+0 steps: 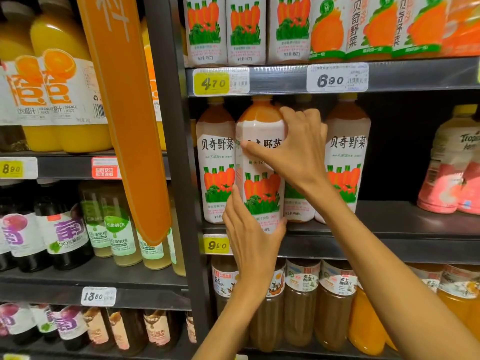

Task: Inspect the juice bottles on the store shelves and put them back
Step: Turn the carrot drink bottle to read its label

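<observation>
A tall carrot-vegetable juice bottle (261, 162) with a white label and orange neck stands at the front edge of the middle shelf (389, 229), right of centre. My right hand (293, 149) grips its upper part, thumb across the label front and fingers curled round the shoulder. My left hand (250, 235) cups its base from the left and below, the thumb round the right side. Two matching bottles flank it: one on the left (215, 162) and one on the right (348, 152). A fourth is partly hidden behind my right wrist.
A dark upright post (174, 152) and a hanging orange banner (124, 113) separate the left shelves of orange and grape juice. Smaller carrot bottles (205, 29) stand above. Brown and orange drinks fill the shelf below. Pink-labelled bottles (452, 167) stand at far right beyond a dark gap.
</observation>
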A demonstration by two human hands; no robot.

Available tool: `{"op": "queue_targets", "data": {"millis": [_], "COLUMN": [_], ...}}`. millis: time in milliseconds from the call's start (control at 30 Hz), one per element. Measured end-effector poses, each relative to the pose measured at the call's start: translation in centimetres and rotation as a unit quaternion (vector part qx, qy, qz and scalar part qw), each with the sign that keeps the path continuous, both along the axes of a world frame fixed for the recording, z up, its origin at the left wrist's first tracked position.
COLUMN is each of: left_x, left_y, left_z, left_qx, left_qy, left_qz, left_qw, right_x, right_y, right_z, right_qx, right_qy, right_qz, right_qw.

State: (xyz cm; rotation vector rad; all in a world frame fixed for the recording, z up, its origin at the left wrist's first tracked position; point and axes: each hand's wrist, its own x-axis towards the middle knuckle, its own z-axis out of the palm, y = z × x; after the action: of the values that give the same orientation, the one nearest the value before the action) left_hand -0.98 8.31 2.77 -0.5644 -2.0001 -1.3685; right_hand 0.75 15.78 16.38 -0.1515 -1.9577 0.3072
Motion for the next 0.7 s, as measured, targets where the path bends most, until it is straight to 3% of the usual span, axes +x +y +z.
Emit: {"op": "queue_targets", "data": {"millis": [133, 233, 367, 433, 567, 700], "left_x": [-0.4, 0.3, 2.1, 2.6, 3.5, 3.9], "left_y": [-1.0, -2.0, -3.6, -4.6, -6.4, -7.4], "left_z": [0.5, 0.4, -0.8, -1.7, -3.0, -3.7], "left_qx": [-0.002, 0.022, 0.068, 0.060, 0.035, 0.148], "left_qy": [-0.004, -0.007, -0.068, -0.086, -0.142, -0.269], "left_qz": [-0.065, -0.110, -0.199, -0.229, -0.288, -0.387], "left_qw": [0.998, 0.994, 0.975, 0.968, 0.946, 0.870], "right_x": [-0.2, -0.1, 0.6, 1.0, 1.9, 3.2], "right_y": [-0.3, -0.4, -0.1, 0.0, -0.2, -0.9], "right_z": [-0.3, -0.7, -2.5, -3.9, -6.8, -9.1], "right_qx": [-0.034, -0.141, -0.334, -0.392, -0.442, -0.477], "right_qy": [0.009, 0.021, -0.007, -0.026, -0.004, 0.027], "right_qz": [0.023, 0.132, 0.369, 0.420, 0.424, 0.433], "right_qw": [0.999, 0.981, 0.867, 0.818, 0.790, 0.765]}}
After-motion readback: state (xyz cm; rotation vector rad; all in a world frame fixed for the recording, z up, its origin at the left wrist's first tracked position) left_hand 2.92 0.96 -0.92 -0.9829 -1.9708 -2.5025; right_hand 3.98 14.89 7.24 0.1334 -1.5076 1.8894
